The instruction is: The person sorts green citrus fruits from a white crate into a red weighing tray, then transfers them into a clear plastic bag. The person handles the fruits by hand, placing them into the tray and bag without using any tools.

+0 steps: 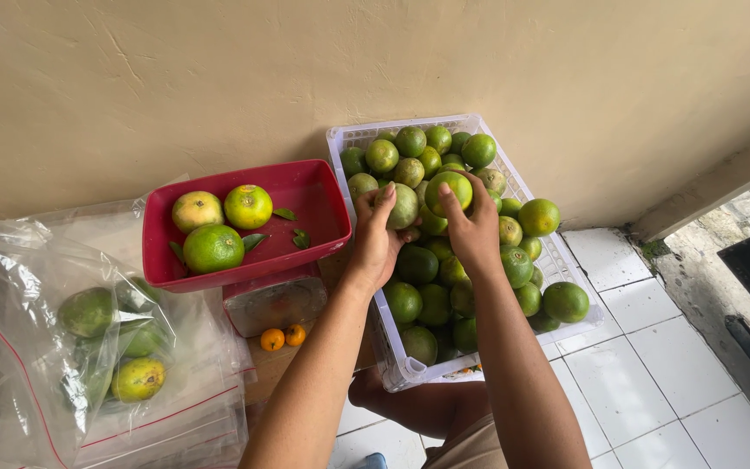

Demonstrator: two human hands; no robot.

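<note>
At frame centre, left hand (378, 236) and right hand (472, 227) each grip 1 firm, round green citrus (403, 207) above the white crate (403, 366), fingers wrapping its sides.

I count 3 green citrus fruits (213, 247) in 1 red tray (323, 195), 2 small orange fruits (283, 337) below it, and 1 white crate (397, 365) heaped with fruit.

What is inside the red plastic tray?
The red plastic tray holds three round green-yellow citrus fruits and a few loose green leaves. Its floor beneath the fruits is covered.
</note>
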